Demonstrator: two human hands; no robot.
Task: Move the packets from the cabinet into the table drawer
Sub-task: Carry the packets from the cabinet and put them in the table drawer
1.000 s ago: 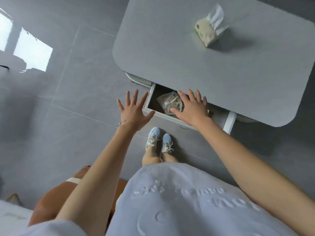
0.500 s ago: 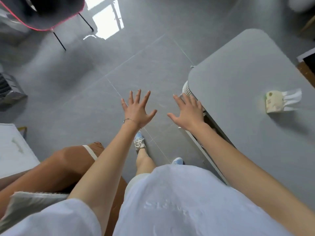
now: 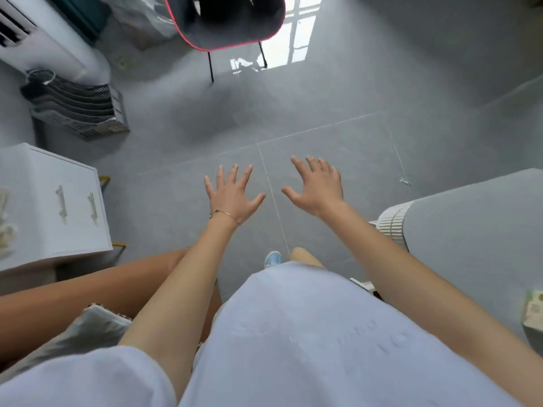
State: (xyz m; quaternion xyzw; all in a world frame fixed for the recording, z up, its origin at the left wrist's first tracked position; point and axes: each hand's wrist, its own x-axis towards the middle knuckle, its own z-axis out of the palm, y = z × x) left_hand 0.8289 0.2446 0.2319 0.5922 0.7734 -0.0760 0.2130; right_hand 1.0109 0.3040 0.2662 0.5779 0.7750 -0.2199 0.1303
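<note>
Both hands, left hand (image 3: pixel 232 195) and right hand (image 3: pixel 318 190), hang spread and empty over the floor (image 3: pixel 323 113), now off the table (image 3: pixel 476 230) drawer and swinging toward the white cabinet (image 3: pixel 58 201) at left for more packets, none visible.

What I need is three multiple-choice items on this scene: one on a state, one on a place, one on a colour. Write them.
1. The left hand and right hand are: A) both fists B) each gripping something C) both open, holding nothing.
2. The cabinet stands: A) on the right hand's side B) on the left hand's side C) between the hands.
3. The chair has trim that is: A) blue B) red C) yellow.

1 C: the fingers spread over the floor.
2 B: its white front is at the left edge.
3 B: a red line rims the seat.
</note>
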